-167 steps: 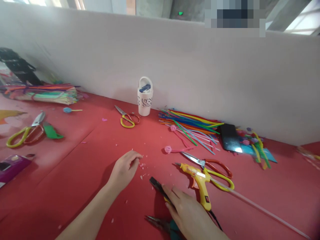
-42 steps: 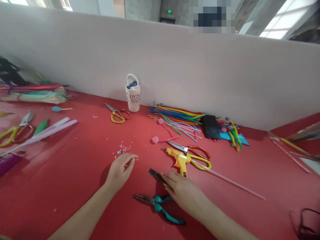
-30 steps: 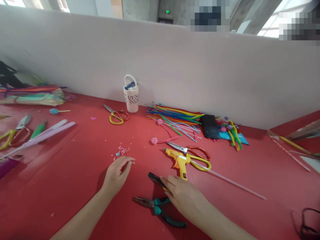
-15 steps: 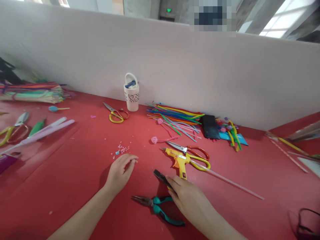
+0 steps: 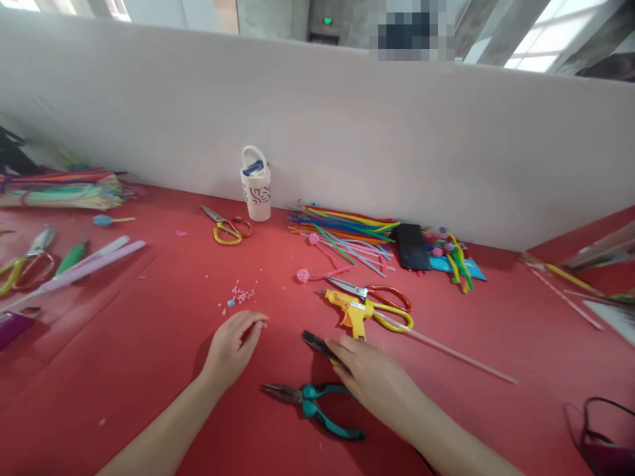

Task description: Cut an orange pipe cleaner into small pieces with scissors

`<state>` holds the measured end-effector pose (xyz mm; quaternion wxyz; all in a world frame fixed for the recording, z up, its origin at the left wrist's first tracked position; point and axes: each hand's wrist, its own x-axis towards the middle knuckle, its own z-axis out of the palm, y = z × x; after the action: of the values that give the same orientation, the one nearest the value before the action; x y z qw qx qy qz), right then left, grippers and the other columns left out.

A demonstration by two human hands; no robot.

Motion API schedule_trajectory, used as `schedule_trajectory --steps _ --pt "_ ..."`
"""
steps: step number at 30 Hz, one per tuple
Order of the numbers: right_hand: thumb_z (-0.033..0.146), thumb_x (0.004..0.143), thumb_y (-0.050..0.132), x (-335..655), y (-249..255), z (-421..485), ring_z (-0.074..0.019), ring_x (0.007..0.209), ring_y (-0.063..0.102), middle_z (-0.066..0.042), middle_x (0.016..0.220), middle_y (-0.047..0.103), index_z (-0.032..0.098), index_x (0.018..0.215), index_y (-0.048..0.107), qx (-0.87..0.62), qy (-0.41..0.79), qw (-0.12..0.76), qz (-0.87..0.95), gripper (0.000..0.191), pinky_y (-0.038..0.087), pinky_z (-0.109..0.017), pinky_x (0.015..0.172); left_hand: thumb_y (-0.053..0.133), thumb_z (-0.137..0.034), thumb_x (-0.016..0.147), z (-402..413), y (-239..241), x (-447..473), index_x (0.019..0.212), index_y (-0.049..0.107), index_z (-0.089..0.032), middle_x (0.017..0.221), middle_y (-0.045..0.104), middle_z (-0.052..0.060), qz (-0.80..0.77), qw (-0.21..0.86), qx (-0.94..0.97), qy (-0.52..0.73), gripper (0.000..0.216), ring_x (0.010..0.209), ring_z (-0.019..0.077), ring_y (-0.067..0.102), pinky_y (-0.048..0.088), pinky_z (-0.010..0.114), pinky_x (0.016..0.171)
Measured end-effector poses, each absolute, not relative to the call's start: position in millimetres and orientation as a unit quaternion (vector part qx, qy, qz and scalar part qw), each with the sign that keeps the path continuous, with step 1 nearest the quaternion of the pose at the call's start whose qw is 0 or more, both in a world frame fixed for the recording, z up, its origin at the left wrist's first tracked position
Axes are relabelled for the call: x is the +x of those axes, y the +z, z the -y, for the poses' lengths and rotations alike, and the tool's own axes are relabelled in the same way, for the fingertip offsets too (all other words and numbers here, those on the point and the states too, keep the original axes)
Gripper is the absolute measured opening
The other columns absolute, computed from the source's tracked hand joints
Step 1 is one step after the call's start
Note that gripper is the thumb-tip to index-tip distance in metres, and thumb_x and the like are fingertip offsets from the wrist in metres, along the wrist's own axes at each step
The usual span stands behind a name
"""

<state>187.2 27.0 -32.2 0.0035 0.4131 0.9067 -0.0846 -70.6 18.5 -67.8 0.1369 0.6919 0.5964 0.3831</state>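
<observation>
My left hand is over the red tabletop with thumb and fingertips together; whatever is between them, if anything, is too small to make out. In my right hand is a narrow black tool with a yellow part, its dark end pointing left; my fingers hide the rest. Teal-handled needle-nose pliers lie with spread handles below that tool. Just beyond my right hand is a yellow glue gun, a clear glue stick trailing behind it. Scissors with red and yellow handles touch the gun.
Pink scraps are scattered beyond my left hand. Along the white partition stand a white cup, a pile of pipe cleaners and a black phone. More scissors lie left of the cup.
The view has shifted slightly. My right hand and its black tool have edged a little away from me, covering more of the glue gun's handle. My left hand keeps its pose.
</observation>
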Motion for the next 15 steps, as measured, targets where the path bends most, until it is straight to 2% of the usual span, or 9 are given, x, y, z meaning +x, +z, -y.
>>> schedule_trajectory --steps 5,15 --pt "0.015 0.083 0.050 221.9 -29.1 -18.2 -0.0192 0.084 0.065 -0.008 0.099 0.066 0.016 0.115 0.056 0.371 -0.076 0.017 -0.926 0.033 0.051 -0.028 0.068 0.045 -0.023 0.086 -23.1 -69.7 -68.0 0.085 0.061 -0.022 0.075 0.068 0.000 -0.591 0.148 0.697 0.379 0.017 0.072 0.0158 0.064 0.050 0.028 0.068" --pt "0.020 0.089 0.041 227.9 -38.3 -22.7 -0.0190 0.086 0.063 -0.008 0.097 0.065 0.014 0.118 0.054 0.307 -0.052 -0.004 -0.950 0.032 0.051 -0.030 0.071 0.044 -0.024 0.086 -18.3 -71.3 -71.4 0.084 0.062 -0.023 0.074 0.068 0.001 -0.588 0.152 0.703 0.371 0.018 0.070 0.0158 0.065 0.050 0.028 0.066"
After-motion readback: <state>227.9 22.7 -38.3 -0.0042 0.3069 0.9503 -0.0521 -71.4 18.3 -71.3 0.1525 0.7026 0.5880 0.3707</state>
